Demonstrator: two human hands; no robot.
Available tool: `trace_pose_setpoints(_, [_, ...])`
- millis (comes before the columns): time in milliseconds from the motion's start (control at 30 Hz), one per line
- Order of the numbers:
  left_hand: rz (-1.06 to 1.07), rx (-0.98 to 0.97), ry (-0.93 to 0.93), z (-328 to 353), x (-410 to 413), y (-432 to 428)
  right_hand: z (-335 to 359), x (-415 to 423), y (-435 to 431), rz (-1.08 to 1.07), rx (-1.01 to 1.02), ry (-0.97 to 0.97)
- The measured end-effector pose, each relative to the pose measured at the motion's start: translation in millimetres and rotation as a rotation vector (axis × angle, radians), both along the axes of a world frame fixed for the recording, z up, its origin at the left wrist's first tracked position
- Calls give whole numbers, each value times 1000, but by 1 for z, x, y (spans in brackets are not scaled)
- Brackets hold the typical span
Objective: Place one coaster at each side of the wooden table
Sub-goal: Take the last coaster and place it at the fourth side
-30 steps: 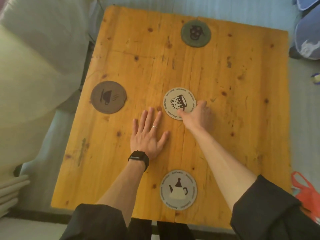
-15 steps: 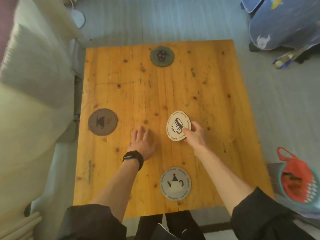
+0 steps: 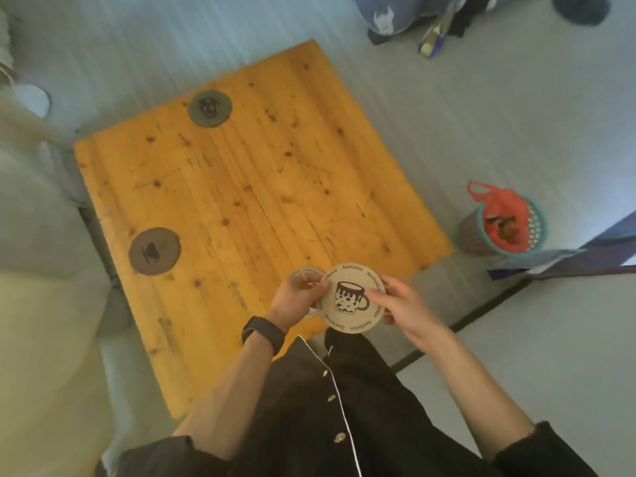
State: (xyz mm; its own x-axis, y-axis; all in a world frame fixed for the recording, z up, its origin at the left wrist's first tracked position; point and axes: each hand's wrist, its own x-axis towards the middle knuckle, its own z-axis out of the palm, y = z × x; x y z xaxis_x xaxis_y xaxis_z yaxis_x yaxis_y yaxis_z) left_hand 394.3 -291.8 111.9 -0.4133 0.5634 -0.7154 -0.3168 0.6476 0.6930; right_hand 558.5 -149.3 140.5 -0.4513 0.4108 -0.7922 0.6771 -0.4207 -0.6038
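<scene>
A cream coaster with a mug drawing (image 3: 351, 299) is held up above the near edge of the wooden table (image 3: 261, 208). My left hand (image 3: 296, 297) pinches its left rim and my right hand (image 3: 402, 304) holds its right rim. Part of a second cream coaster (image 3: 304, 273) shows on the table behind my left hand, mostly hidden. A brown coaster with a cup print (image 3: 154, 251) lies near the table's left edge. A dark green coaster (image 3: 210, 108) lies near the far edge.
A pale sofa (image 3: 38, 270) runs along the table's left side. A basket with a red bag (image 3: 504, 220) stands on the floor to the right. Blue cloth and clutter (image 3: 413, 18) lie on the floor beyond the table.
The mug coaster has been lifted off the table's middle and is now held by both hands near the front edge. The view has swung and the table looks rotated.
</scene>
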Motion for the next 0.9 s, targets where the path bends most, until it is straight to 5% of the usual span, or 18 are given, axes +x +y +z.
trace_pose_setpoints(500, [-59,-106,-62,-12,101,159,-32,125,98,-447,261,-73])
trace_pose_setpoints(900, [211,-180,-135,-32,207,381,-40,198,359,-96,408,-81])
